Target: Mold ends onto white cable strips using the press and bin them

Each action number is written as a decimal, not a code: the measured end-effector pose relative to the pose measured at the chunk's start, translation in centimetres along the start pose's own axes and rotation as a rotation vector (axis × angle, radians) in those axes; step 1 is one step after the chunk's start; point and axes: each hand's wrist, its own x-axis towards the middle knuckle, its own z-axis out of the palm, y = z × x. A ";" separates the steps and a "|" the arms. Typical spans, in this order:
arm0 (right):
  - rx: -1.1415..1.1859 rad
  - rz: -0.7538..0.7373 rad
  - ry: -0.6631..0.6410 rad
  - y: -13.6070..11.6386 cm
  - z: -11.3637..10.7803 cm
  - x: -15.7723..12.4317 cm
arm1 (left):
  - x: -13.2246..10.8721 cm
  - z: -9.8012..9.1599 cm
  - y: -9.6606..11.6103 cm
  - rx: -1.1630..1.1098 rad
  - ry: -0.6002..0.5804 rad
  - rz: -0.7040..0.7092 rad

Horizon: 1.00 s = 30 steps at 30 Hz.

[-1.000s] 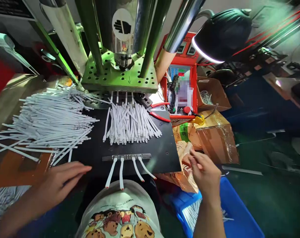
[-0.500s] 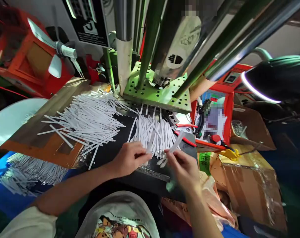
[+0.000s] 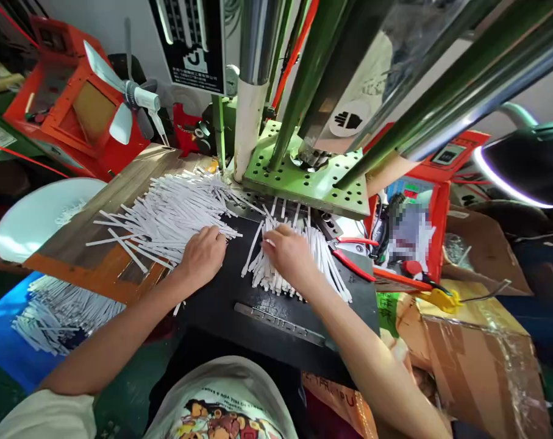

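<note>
Two heaps of thin white strips lie before me: a left heap on a brown board, and a middle heap on the black work surface under the machine. My left hand rests at the right edge of the left heap, its fingers curled downward; what they hold, if anything, is hidden. Over the middle heap is my right hand, fingers pinched together around white strips at their tips. In front of the middle heap lies a slotted metal bar, which neither hand touches.
A green perforated plate with thick rods stands behind the middle heap. Red-handled pliers lie right of it, beside a red bin. More strips sit on blue material at lower left. A fan stands at back left.
My left hand has moved left to the left heap. My right hand has moved left and forward onto the middle heap; the strip it held up is out of sight. The metal bar is now uncovered.
</note>
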 end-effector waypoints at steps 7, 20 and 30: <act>-0.078 -0.280 -0.190 -4.5 1.8 6.2 | -0.2 -2.7 -2.2 -0.335 0.199 -0.042; 0.582 0.073 0.250 -0.5 0.0 -15.3 | -6.9 -0.4 2.0 -0.827 0.332 0.276; 0.438 0.031 0.302 -1.8 3.5 -18.1 | -7.3 4.4 7.6 -0.674 0.177 0.562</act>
